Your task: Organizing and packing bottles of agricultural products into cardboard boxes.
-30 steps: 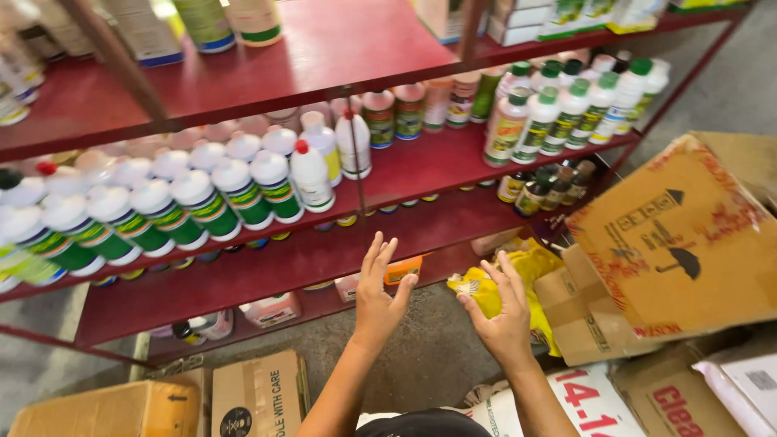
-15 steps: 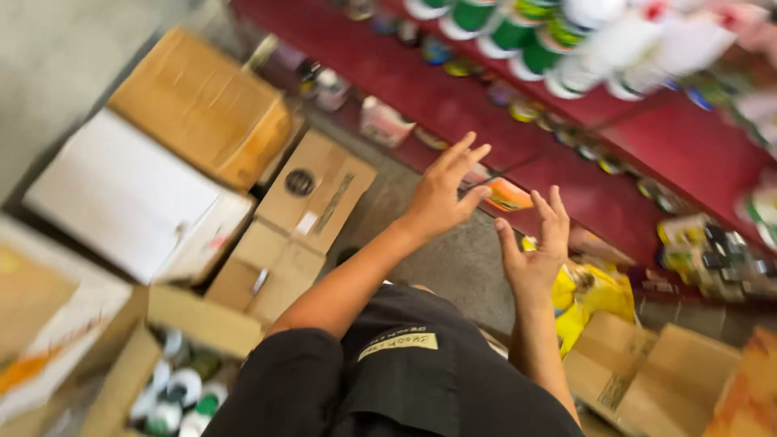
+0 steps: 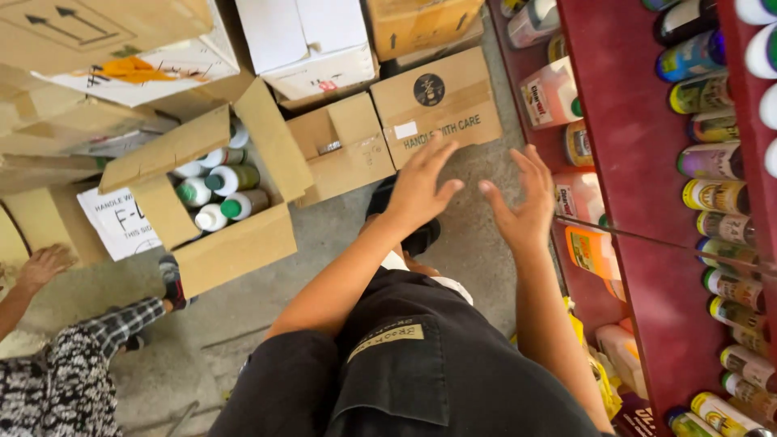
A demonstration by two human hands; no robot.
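hands (image 3: 421, 188) now nearer carton (image 3: 441, 105)

floor (image 3: 477, 243) bare ahead | boxes (image 3: 437, 101) beyond | shelf (image 3: 639, 162) right

A grey concrete floor (image 3: 477, 243) is being seen from above. Cardboard boxes are being carried by it: an open box (image 3: 235, 235) with white bottles (image 3: 212, 217) inside, a small open box (image 3: 344, 146), and a shut brown box (image 3: 437, 101). Rows of bottles (image 3: 712, 194) are being held on the red shelves (image 3: 639, 129).
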